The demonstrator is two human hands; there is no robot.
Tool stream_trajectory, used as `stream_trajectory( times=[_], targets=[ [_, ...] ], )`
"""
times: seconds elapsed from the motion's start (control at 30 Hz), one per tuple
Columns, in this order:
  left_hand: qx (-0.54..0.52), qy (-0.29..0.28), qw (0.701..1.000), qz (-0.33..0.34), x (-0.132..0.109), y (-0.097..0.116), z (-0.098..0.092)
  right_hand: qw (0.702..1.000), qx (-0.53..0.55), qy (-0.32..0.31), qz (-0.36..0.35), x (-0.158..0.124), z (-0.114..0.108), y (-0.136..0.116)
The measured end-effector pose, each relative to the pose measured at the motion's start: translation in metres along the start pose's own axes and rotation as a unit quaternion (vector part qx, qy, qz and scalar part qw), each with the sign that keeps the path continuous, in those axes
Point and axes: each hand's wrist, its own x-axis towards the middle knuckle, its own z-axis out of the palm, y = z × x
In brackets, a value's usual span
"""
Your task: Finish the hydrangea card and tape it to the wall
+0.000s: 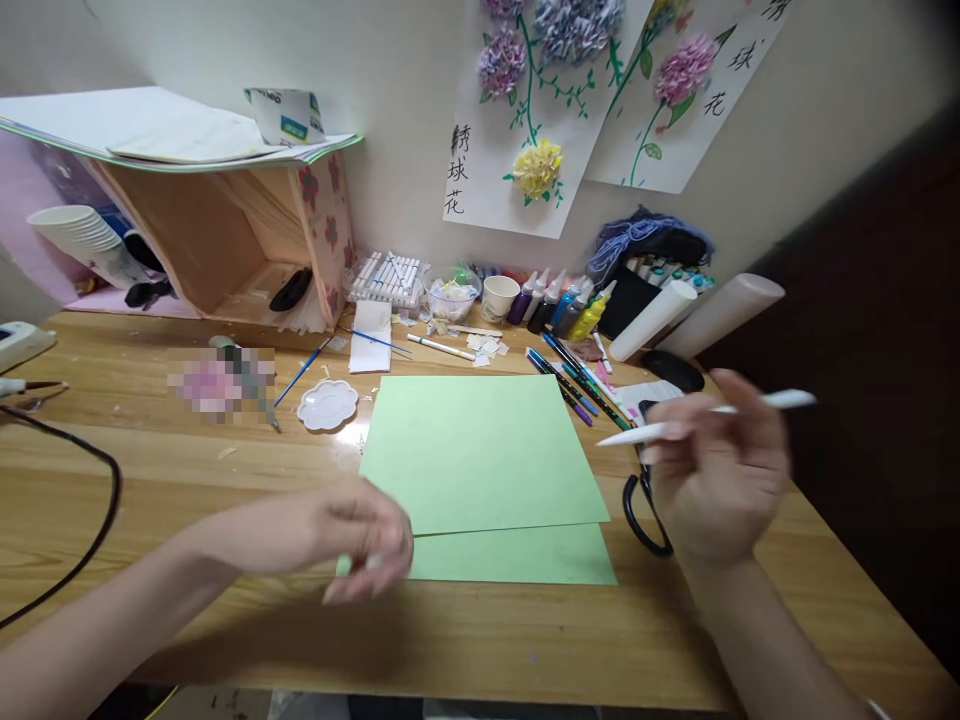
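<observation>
On the brown wooden desk: a flat light green paper sheet lies on top of a second light green paper sheet, which peeks out on your side
Right hand: your right hand has its fingers closed round a slim white pen-like stick, thin tip pointing at the paper, just past its right edge from here
Left hand: your left hand is curled by the near left corner; it looks blurry and a small pale bit shows, so I can't tell if it holds something
Good way with the paper: I'd make the edges even first, then spread your left hand flat so nothing slides
Good way with the stick: I'd hold it near the thin tip, rest the side of your hand, and press softly
Watch out: the scissors with black loop handles sit close by your right hand, so your wrist could bump them
Green sheets: two
White stick in hand: one
Scissors: one pair
White flower-shaped plastic dish: one
Thin blue brushes: two, one left of the dish, one on the folded white paper
Flower pictures on the wall: two
Thick white rolls: two
Dark pens in a heap: too jumbled to count
</observation>
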Motion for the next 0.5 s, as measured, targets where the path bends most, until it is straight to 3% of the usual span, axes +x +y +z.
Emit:
stream_trajectory(
  times=[0.07,0.1,0.13,0.2,0.27,0.5],
  targets=[
    [0.135,0.217,0.965,0.050,0.008,-0.021,-0.015,0.986,-0.047,-0.141,0.076,-0.003,-0.002,0.019],
    [0.199,0.303,0.930,0.052,0.016,-0.031,-0.022,0.970,-0.071,-0.212,0.099,-0.009,-0.001,0.030],
    [0.252,0.345,0.903,0.052,0.025,-0.041,-0.028,0.952,-0.094,-0.271,0.103,-0.015,0.002,0.040],
    [0.316,0.370,0.872,0.050,0.042,-0.058,-0.037,0.927,-0.135,-0.341,0.074,-0.027,0.008,0.056],
    [0.349,0.361,0.863,0.054,0.051,-0.068,-0.041,0.914,-0.163,-0.370,0.039,-0.035,0.013,0.065],
    [0.401,0.337,0.849,0.073,0.052,-0.078,-0.046,0.899,-0.196,-0.392,0.023,-0.035,0.006,0.065]
  ],
)
